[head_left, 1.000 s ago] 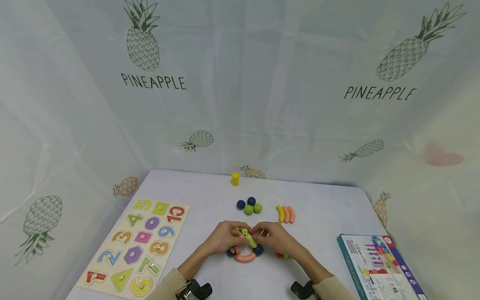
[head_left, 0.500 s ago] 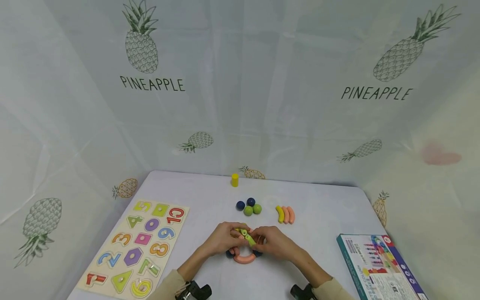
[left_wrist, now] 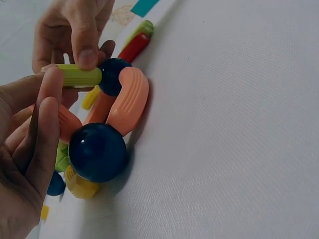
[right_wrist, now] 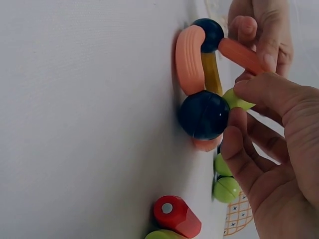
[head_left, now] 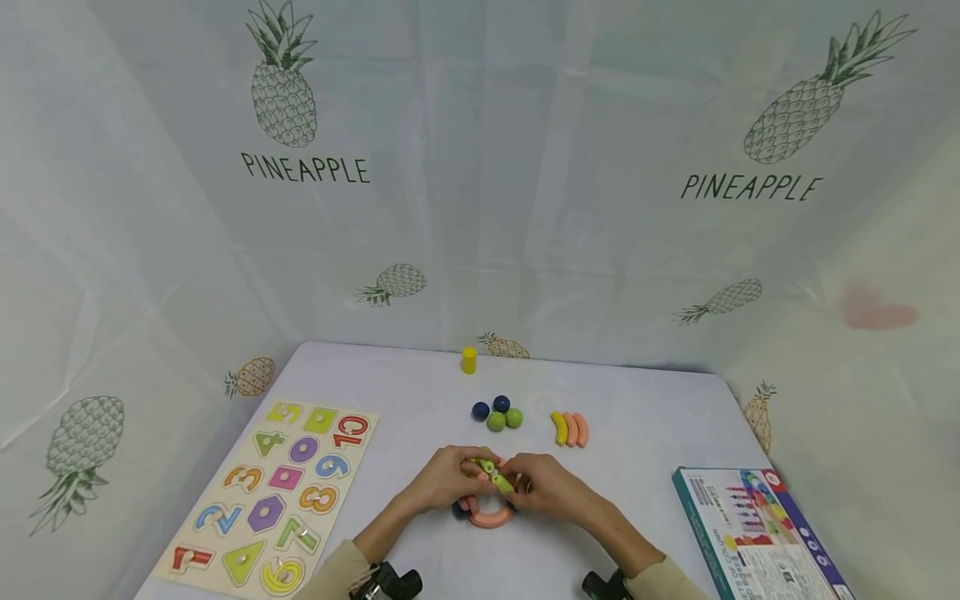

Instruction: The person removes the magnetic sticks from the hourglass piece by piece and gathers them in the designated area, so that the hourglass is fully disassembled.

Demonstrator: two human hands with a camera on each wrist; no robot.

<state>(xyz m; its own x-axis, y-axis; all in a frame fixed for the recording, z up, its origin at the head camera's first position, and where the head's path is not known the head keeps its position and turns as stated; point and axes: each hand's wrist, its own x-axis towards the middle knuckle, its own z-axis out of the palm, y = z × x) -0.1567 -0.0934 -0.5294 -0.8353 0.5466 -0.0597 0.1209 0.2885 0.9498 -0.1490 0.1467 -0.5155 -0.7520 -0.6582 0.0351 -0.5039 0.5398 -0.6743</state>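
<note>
A ring-like build of blue balls and magnetic sticks stands on the table between the hands. Its curved salmon stick (head_left: 491, 518) joins a near blue ball (left_wrist: 97, 152) and another blue ball (right_wrist: 203, 115). My left hand (head_left: 446, 479) pinches a straight salmon stick (right_wrist: 241, 55) that rises from one ball. Between thumb and fingers, my right hand (head_left: 555, 483) holds a light green stick (left_wrist: 79, 75) whose end meets the other ball. Left fingertips lie close by the green stick's upper end. The hands hide part of the build's far side.
Behind the hands lie blue and green balls (head_left: 497, 421) and curved yellow and salmon sticks (head_left: 572, 429). A yellow cylinder (head_left: 468, 360) stands at the back edge. A number puzzle board (head_left: 273, 500) is at left, a box (head_left: 761, 533) at right. Red stick (right_wrist: 177, 216) near the right wrist.
My right hand has shifted slightly down and inward, covering more of the right blue ball and the red and green pieces beside it. The left hand stays nearly still.
</note>
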